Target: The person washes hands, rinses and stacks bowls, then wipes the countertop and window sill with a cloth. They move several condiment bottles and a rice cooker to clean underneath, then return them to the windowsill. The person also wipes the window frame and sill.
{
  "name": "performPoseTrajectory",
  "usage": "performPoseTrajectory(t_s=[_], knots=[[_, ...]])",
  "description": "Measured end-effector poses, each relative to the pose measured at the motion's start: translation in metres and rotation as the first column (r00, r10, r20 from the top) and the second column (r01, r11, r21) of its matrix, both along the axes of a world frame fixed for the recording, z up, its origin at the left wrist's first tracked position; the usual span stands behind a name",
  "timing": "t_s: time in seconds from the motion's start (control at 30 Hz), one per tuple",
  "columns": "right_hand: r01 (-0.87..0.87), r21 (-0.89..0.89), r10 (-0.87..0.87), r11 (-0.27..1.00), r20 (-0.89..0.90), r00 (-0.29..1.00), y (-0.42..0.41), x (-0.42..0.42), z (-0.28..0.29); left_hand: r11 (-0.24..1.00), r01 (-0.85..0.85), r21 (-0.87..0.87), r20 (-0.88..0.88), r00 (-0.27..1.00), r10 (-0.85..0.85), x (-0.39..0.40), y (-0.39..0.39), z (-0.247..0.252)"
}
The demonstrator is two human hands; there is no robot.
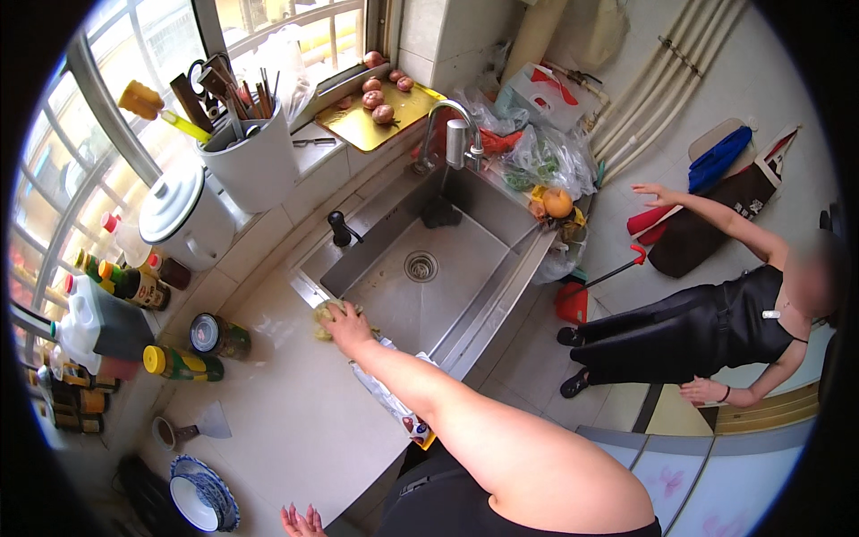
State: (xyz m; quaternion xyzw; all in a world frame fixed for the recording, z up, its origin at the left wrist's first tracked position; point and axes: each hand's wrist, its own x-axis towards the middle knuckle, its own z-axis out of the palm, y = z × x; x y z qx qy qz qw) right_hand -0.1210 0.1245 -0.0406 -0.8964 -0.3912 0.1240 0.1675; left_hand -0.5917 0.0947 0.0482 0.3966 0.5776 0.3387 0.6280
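My right hand (352,329) presses on a crumpled yellowish cloth or sponge (325,321) at the counter's edge, by the near left corner of the stainless steel sink (463,275). The sink holds a dark rag or scrap (441,212) in its far corner and a drain strainer (421,266). Below my forearm, partly hidden by it, lies a white plastic package (379,386) along the counter edge. Only the fingers of my left hand (302,520) show at the bottom; they are apart and hold nothing visible, beside the pale countertop (302,416).
A curved faucet (456,137) and soap pump (341,228) rise at the sink. Jars (220,335), a scraper (201,429) and blue-white bowls (201,497) stand left. A utensil holder (251,164) and onions on a gold board (376,127) line the sill. Another person (691,322) stands right.
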Motion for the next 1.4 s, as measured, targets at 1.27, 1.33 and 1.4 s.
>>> performPoseTrajectory(t_s=[1.27,1.33,1.4], knots=[[0.477,0.852,-0.369,0.218,-0.380,0.848,-0.119,0.115,0.165,0.517,0.824,0.232,0.684,0.240,-0.689,0.488,-0.037,0.094],[0.351,0.898,-0.281,0.266,-0.276,0.919,-0.103,0.078,0.162,0.520,0.805,0.286,0.662,0.226,-0.715,0.500,-0.014,0.095],[0.271,0.945,-0.159,0.182,-0.244,0.957,-0.093,0.022,0.185,0.570,0.773,0.279,0.685,0.255,-0.682,0.519,0.017,0.106]])
